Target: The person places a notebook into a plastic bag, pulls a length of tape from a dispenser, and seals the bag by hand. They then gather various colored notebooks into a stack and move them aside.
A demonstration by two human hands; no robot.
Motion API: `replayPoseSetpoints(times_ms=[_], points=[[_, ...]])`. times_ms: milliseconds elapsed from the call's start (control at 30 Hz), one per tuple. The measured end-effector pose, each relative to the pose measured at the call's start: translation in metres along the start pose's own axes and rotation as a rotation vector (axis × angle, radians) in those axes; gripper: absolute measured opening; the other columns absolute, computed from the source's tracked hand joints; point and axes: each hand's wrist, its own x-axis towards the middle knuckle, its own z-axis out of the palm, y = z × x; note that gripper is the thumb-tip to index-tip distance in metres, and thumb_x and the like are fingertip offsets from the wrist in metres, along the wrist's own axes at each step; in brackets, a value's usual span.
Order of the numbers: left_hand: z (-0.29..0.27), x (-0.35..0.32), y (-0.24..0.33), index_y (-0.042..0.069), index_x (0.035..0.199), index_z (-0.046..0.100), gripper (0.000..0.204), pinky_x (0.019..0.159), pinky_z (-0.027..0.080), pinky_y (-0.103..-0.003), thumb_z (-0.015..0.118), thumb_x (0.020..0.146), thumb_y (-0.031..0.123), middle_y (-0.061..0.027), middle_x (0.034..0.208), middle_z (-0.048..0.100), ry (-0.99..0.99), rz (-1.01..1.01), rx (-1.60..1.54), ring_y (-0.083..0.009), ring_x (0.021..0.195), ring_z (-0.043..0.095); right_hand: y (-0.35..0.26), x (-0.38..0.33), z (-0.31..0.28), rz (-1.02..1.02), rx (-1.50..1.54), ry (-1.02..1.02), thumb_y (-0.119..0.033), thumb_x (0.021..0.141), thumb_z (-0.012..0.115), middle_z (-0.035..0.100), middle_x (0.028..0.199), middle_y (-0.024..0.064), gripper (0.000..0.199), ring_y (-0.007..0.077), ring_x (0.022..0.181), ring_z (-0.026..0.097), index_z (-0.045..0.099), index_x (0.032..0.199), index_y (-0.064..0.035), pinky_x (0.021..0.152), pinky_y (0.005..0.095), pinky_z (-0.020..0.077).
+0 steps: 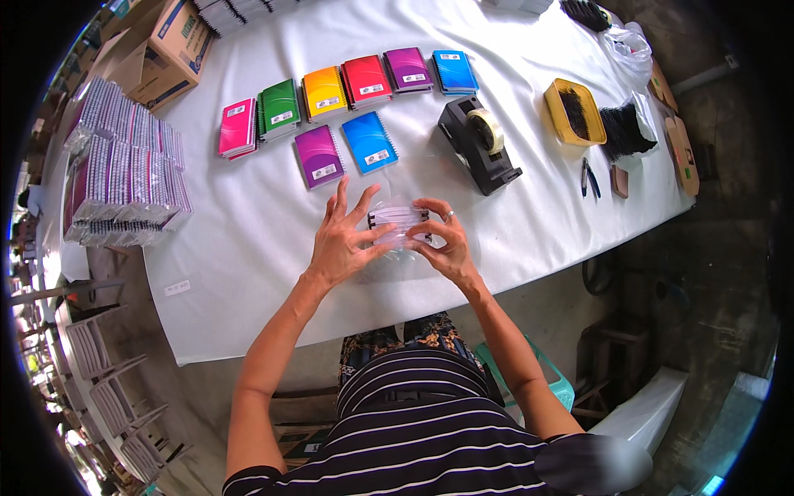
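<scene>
Near the table's front edge, a small bundle of spiral notebooks (398,221) in clear plastic film stands between my hands, white page edges and black spiral ends facing up. My left hand (341,240) grips its left end between thumb and fingers, with other fingers raised and spread. At the right end, my right hand (447,244), a ring on one finger, pinches the wrap with thumb and fingertips. Just beyond lie a purple notebook (319,157) and a blue notebook (370,142). The bundle's underside is hidden.
Colored notebook piles, such as the green one (279,109), form a row farther back. A black tape dispenser (473,149) stands right of them. Farther right are a yellow tub (571,116) of black pieces and pliers (590,178). Wrapped notebook stacks (124,182) fill the left side.
</scene>
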Motion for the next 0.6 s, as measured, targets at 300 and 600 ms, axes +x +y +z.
replayPoseSetpoints(times_ms=[300,600], points=[[0.017,-0.021,-0.022,0.032,0.117,0.068,0.064,0.116,0.026,-0.048,0.086,0.058,0.018,-0.0063,0.156,0.026,0.034,0.018,-0.274,-0.0346,0.146,0.009,0.016,-0.015,-0.018,-0.082,-0.203,-0.123,-0.018,0.057,0.087,0.033,0.15,0.0119,0.062,0.0328,0.137,0.032,0.068,0.116,-0.0268,0.11,0.0465,0.0317],[0.033,-0.012,-0.026,0.036,0.117,0.068,0.067,0.115,0.027,-0.05,0.086,0.055,0.018,-0.0049,0.156,0.026,0.111,-0.006,-0.183,-0.0349,0.146,0.012,0.027,-0.008,-0.004,-0.126,-0.282,-0.029,-0.014,0.056,0.086,0.032,0.151,0.0123,0.066,0.0333,0.137,0.031,0.068,0.118,-0.0264,0.111,0.0473,0.0285]])
